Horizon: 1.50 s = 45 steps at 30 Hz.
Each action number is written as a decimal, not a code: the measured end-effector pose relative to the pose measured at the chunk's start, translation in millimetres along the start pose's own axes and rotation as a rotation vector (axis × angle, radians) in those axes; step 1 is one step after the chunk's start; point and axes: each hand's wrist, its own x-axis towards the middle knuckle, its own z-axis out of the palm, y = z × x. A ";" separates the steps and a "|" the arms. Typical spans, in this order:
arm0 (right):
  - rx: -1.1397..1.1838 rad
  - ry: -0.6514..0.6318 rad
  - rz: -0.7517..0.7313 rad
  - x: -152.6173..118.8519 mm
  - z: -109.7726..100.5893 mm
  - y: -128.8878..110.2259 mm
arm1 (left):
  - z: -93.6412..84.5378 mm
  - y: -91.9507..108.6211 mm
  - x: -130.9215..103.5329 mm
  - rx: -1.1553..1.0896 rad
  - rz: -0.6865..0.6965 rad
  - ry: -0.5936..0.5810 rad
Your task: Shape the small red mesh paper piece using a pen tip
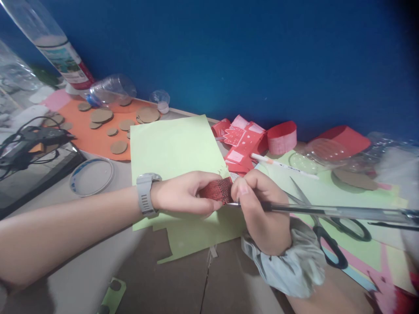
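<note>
Between the thumb and fingers of my left hand (186, 195) is a small dark red piece with a black dotted pattern (216, 191); I cannot tell what it is made of. My right hand (266, 213) pinches a long, clear-barrelled pen (314, 211) with a dark grip. The pen's tip is at the lower right edge of the patterned piece, beside my left thumb. Under both hands lies a light green sheet of paper (173, 144), with notches cut along its lower edge.
Scissors (316, 220) lie open at right, near a white marker (284, 165). Red paper cutouts (240, 141) and a paper ring (282, 138) sit behind. Cardboard discs (101, 115) rest on orange paper (81, 137); a bottle (67, 61), round lid (91, 176) and black cables (28, 141) are left.
</note>
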 end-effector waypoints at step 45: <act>-0.062 0.020 0.036 3.1 2.6 -7.5 | -0.5 0.8 1.0 0.075 0.041 -0.009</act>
